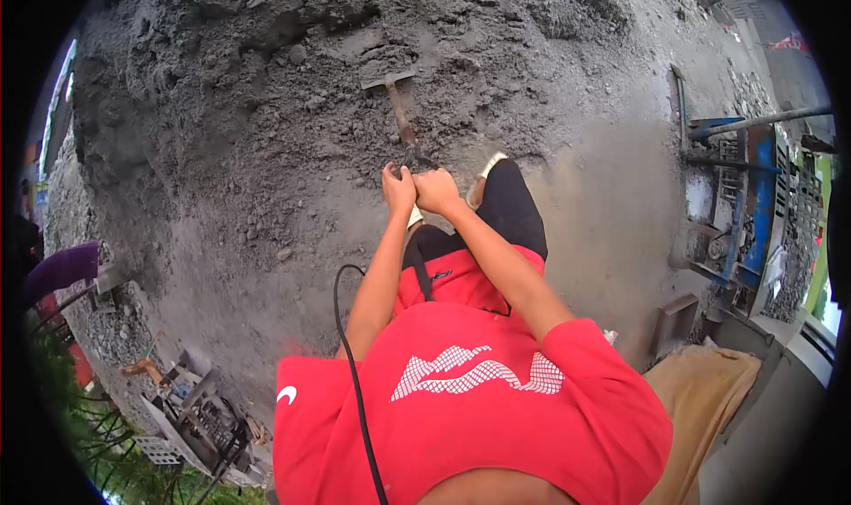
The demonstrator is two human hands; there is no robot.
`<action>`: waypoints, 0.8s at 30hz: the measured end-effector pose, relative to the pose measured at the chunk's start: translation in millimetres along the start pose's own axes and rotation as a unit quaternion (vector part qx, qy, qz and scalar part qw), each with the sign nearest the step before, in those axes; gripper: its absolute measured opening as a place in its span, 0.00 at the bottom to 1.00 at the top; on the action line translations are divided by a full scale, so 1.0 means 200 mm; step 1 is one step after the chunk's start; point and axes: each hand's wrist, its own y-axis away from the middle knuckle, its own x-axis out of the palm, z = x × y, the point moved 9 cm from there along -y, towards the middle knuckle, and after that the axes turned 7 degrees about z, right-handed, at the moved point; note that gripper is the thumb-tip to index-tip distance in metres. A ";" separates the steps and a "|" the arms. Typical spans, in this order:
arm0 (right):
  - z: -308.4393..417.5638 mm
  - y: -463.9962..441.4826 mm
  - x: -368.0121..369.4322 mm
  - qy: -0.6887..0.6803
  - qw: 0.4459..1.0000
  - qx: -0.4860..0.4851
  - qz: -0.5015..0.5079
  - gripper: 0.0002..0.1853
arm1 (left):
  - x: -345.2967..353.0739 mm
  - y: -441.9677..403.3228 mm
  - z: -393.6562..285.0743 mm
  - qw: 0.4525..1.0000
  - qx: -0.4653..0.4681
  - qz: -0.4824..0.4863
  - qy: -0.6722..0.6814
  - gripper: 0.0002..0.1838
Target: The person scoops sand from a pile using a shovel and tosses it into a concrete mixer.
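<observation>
Both of my hands are closed near each other on the handle of a shovel (401, 120), in front of my legs. My left hand (399, 188) has its fingers wrapped round the handle. Right beside it, my right hand (436, 191) is closed in a fist on the same handle, with a dark part showing just beyond the knuckles. The brown shaft points away from me to a flat metal blade, which meets the grey gravel pile (292, 71). Loose grit hides part of the blade.
Grey ground with loose stones surrounds my feet. A blue metal machine frame (756, 204) with a pole stands at the right. A tan cloth (700, 407) lies at lower right. At the left are a purple chute (62, 270) and metal scrap (199, 416). A black cable (355, 363) crosses my shirt.
</observation>
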 end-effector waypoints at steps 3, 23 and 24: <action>-0.13 0.16 -0.01 -0.028 0.997 -0.046 -0.057 0.06 | 0.21 0.08 0.20 0.998 -0.036 0.050 -0.005 0.28; -1.25 1.68 0.20 -0.078 0.990 0.029 0.110 0.08 | 1.98 0.04 0.89 0.717 -0.414 0.202 0.523 0.15; -1.30 1.75 0.20 -0.099 0.989 0.040 0.100 0.10 | 2.07 0.15 0.89 0.671 -0.431 0.204 0.567 0.13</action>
